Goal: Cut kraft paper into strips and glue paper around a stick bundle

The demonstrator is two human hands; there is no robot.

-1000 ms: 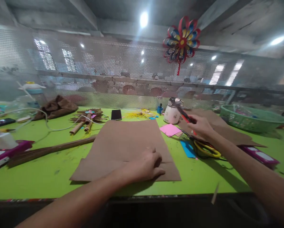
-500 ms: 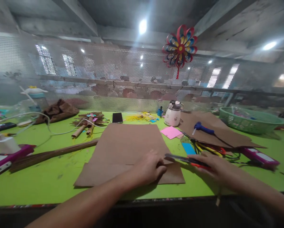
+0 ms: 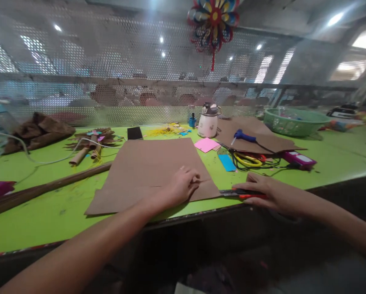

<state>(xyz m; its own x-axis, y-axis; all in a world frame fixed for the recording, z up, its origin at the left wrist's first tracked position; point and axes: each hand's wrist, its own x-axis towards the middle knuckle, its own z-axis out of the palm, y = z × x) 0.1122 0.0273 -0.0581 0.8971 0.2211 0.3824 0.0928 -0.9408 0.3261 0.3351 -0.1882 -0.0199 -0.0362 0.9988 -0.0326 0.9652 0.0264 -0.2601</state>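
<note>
A sheet of brown cardboard (image 3: 149,159) lies in front of me, with a short slit and a crease line across its lower part. My left hand (image 3: 184,183) rests on its lower right portion, fingers curled in and thumb close to them; whatever they might hold is hidden. In my right hand (image 3: 259,190) is a utility knife (image 3: 240,193) with a red and black handle. Its grey blade points left and meets the cardboard's lower right corner, close to the table's front edge.
Behind the cardboard are a phone (image 3: 134,133), yellow scraps (image 3: 164,130) and a white bottle (image 3: 207,122). Pink paper (image 3: 206,144), a blue glue gun (image 3: 244,135), cables (image 3: 247,160) and a green basket (image 3: 296,122) stand to the right. A brown paper roll (image 3: 54,184) lies left.
My view has turned right and down. The knife has gone from above the cardboard's right side to its lower right corner. My left hand stays on the cardboard, which sits nearer the table edge.
</note>
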